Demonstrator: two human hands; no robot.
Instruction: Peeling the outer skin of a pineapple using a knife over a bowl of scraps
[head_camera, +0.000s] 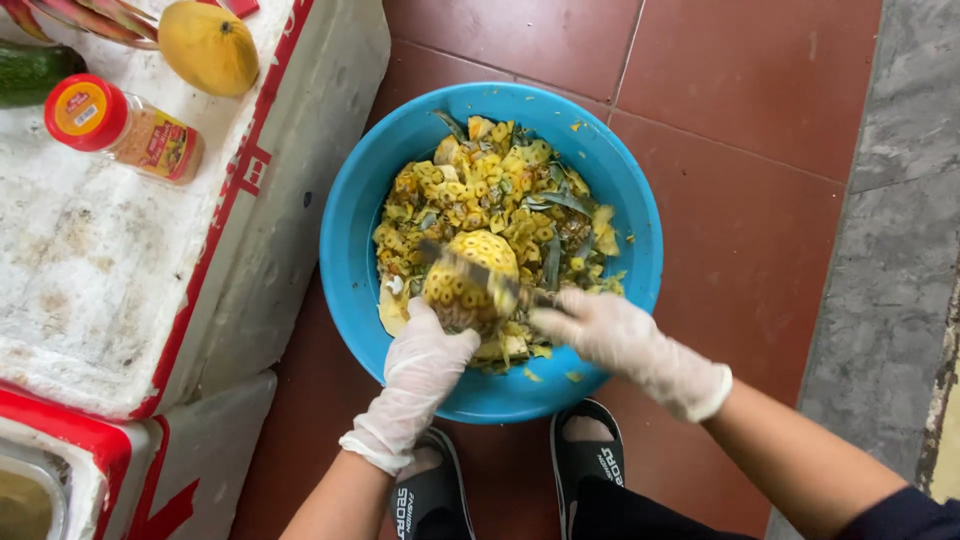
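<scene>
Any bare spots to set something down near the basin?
Free: white foam box top below the spice jar; red floor tiles between blue basin and grey stone strip. Crowded: basin full of pineapple peelings, where left hand holds the pineapple and right hand the knife.

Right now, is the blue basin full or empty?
Largely full: the blue basin holds a heap of pineapple peelings covering its bottom, below the rim.

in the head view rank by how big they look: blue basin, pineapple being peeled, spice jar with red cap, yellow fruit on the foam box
1. blue basin, by far the largest.
2. pineapple.
3. and 4. spice jar and yellow fruit: they look much alike, and the fruit is cut off by the frame edge, so no ranking.
</scene>
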